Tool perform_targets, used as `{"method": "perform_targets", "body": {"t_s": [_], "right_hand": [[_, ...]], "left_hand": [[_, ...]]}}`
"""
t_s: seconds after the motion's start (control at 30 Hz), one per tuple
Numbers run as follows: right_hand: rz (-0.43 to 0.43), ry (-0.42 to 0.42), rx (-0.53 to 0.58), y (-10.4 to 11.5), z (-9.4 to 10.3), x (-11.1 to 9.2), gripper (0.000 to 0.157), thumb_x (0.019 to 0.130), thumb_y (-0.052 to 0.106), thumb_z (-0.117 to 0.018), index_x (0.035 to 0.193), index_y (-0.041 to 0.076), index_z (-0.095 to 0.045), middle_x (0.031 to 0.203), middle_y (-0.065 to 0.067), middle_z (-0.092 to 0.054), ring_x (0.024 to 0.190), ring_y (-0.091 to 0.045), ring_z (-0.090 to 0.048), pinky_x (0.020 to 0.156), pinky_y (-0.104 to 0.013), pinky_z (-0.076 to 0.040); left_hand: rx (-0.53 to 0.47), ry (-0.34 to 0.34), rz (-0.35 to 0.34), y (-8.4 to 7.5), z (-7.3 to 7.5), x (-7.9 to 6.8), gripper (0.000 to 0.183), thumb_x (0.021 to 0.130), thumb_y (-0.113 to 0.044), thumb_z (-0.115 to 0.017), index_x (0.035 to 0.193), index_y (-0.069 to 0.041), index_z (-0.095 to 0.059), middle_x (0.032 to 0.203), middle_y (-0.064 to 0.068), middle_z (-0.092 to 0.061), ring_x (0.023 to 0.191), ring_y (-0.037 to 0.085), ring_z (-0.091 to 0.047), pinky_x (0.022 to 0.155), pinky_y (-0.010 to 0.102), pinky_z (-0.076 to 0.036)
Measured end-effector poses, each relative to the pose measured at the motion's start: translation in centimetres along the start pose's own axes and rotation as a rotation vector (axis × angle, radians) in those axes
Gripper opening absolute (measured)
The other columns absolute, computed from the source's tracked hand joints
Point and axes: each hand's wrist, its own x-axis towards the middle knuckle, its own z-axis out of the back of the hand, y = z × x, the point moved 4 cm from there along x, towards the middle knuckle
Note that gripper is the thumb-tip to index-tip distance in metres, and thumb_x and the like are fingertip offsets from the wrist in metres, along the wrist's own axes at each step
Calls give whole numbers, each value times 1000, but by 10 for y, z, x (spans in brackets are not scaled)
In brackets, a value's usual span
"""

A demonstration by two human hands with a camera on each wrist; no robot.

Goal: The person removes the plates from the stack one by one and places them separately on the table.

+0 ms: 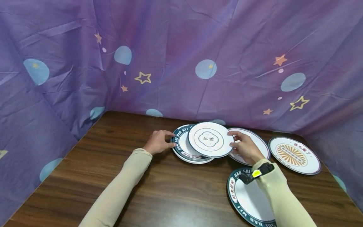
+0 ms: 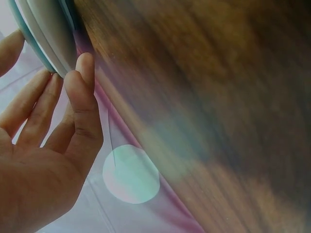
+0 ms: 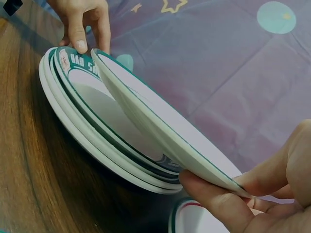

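My right hand [image 1: 247,147] pinches the edge of a small white plate [image 1: 210,138] with a thin dark rim line and printing in the middle. That plate is tilted over a stack of plates [image 3: 68,104], its far edge overlapping the top one. The top plate of the stack [image 1: 181,130] has a dark green lettered rim. At the left side of the stack, my left hand [image 1: 159,142] touches the rim with spread fingertips [image 2: 54,80]. In the right wrist view, the left thumb [image 3: 80,44] lies at the top plate's rim.
A white plate with a dark rim [image 1: 262,145] lies partly behind my right hand. Farther right is a plate with an orange ray pattern [image 1: 310,157]. A green-rimmed plate [image 1: 249,198] lies under my right forearm. The wooden table [image 1: 175,192] meets a purple patterned cloth [image 1: 170,63] behind.
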Motion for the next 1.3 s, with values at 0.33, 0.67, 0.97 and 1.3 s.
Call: {"method": "perform_targets", "body": {"t_s": [0.33,0.67,0.97,1.3], "right_hand": [[2,-8,18,-4,19,-9,55,91,-10,-46,146,-9,-36,98,-3,-37,73,-4,-45,62,-20,-51],[-4,-22,-6,-11,44,-22,53,96,-7,-45,148,-6,-34,108,-6,-35,77,-6,-48,63,-22,-51],[-40,-16,-41,-33,64,-37,55,96,-5,-46,149,-6,-32,109,-5,-32,76,-6,-45,64,-22,-49],[-39,-37,-106,-48,90,-50,53,100,-1,-45,151,-5,-30,109,-5,-31,83,-6,-47,70,-23,-52]], "left_hand": [[5,5,12,0,1,-1,44,85,-31,-80,125,-15,-71,135,12,-67,133,33,-56,115,45,-44],[-20,0,-3,2,1,-1,44,85,-30,-80,125,-13,-71,135,11,-67,134,33,-56,115,46,-43],[-1,4,3,1,-2,-3,44,86,-31,-79,125,-14,-71,134,10,-68,133,33,-56,114,46,-44],[-11,-25,-11,0,-2,-4,42,85,-29,-80,123,-14,-72,133,11,-69,132,34,-57,113,46,-45]]}}
